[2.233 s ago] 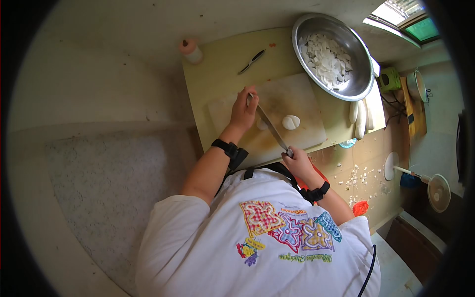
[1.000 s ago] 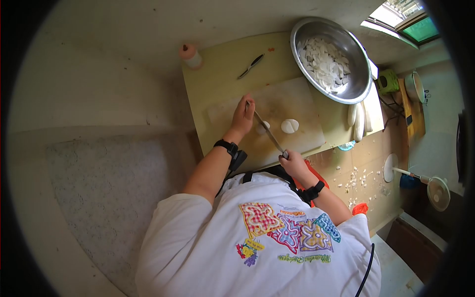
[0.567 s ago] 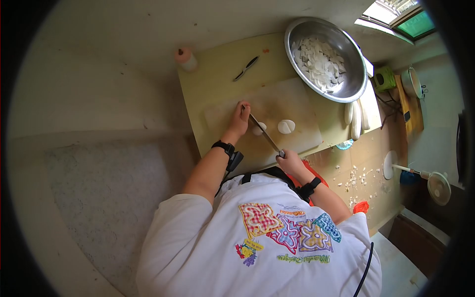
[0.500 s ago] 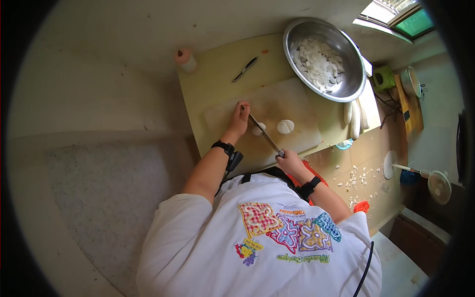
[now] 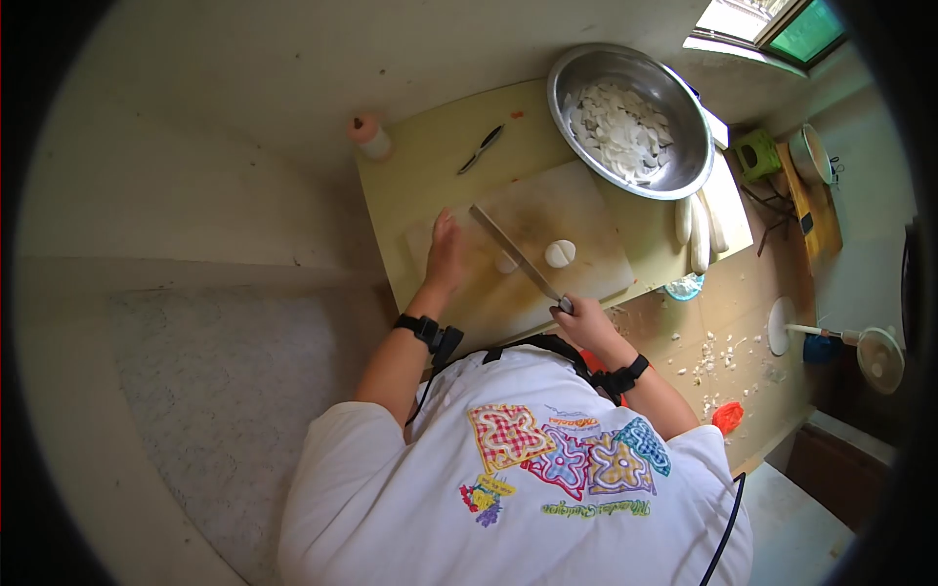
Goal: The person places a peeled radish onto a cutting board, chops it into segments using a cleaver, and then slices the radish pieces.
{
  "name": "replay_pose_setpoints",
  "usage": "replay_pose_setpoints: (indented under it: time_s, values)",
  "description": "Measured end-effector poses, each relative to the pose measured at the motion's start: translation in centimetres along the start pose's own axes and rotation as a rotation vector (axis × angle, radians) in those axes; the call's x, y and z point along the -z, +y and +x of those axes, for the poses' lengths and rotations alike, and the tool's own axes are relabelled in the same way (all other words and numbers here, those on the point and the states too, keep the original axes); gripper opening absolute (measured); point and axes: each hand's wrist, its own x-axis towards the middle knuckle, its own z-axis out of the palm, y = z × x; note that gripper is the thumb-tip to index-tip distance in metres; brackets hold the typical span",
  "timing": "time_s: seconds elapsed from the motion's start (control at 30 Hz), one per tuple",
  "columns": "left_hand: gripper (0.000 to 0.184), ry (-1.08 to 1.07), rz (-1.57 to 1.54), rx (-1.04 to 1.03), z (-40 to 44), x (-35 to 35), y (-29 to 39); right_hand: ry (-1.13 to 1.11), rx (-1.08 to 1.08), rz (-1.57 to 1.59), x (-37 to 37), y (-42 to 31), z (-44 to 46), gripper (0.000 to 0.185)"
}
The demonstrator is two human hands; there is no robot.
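Clamping long steel-bladed knife in right hand; left hand is apart, fingers extended, over rectangular whitish cutting board.

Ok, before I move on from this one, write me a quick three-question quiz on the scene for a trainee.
1. Which hand grips the knife?
2. True or false: the pink-topped bottle stands on the cutting board.
3. Fill in the blank: a pile of white slices lies in a metal ____.

Key
1. The right hand.
2. False; it stands near a corner of the table, off the board.
3. Bowl.
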Motion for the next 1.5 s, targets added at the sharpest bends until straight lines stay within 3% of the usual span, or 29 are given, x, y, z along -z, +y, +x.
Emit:
replay_pose_setpoints:
  time_s: [0.17, 0.27, 0.33, 0.4, 0.47, 0.53, 0.63, 0.7, 0.93, 1.07, 1.23, 1.33, 1.5]
  values:
    - [0.068, -0.048, 0.108, 0.041, -2.2, 1.3, 0.3, 0.079, -0.129, 0.384, 2.0, -0.9, -2.6, 0.022]
    - [0.070, -0.163, 0.294, 0.061, -3.1, 0.3, 1.6, 0.241, 0.030, 0.261, 2.3, 2.9, -3.3, 0.023]
    - [0.070, -0.207, 0.370, 0.066, -3.2, -1.0, 3.9, 0.266, 0.015, 0.345, 3.2, 3.0, -4.2, 0.022]
    - [0.064, -0.297, 0.527, 0.026, -3.6, -2.3, 6.6, 0.325, -0.131, 0.499, 4.5, 2.3, -5.4, 0.022]
    - [0.061, -0.316, 0.572, -0.019, -3.4, -3.3, 6.7, 0.370, -0.079, 0.388, 4.0, 7.6, -5.0, 0.022]
    - [0.058, -0.328, 0.617, -0.058, -3.1, -3.9, 7.0, 0.451, -0.093, 0.321, 4.4, 8.2, -5.2, 0.015]
    - [0.051, -0.297, 0.654, -0.070, -2.9, -4.1, 6.6, 0.468, -0.119, 0.235, 4.8, 10.5, -4.9, 0.021]
    - [0.042, -0.263, 0.604, -0.217, -2.6, -4.2, 5.6, 0.458, -0.140, 0.198, 4.7, 12.4, -4.2, 0.024]
    - [0.035, -0.316, 0.569, -0.254, -2.4, -3.9, 4.4, 0.309, -0.285, 0.215, 4.1, 14.5, -0.5, 0.029]
    - [0.029, -0.154, 0.289, -0.063, -2.2, -3.0, 2.6, 0.301, -0.422, 0.103, 5.2, 14.2, 0.8, 0.038]
    - [0.027, 0.053, -0.210, 0.226, -0.5, 0.4, 0.8, 0.338, -0.381, 0.015, 5.2, 15.5, 1.9, 0.040]
    - [0.028, 0.183, -0.277, 0.331, 0.0, 2.0, -0.5, 0.359, -0.327, -0.009, 4.7, 16.3, 2.0, 0.037]
    - [0.028, 0.168, -0.349, 0.400, 0.7, 3.2, -2.4, 0.390, -0.313, -0.047, 4.5, 15.1, 1.7, 0.037]
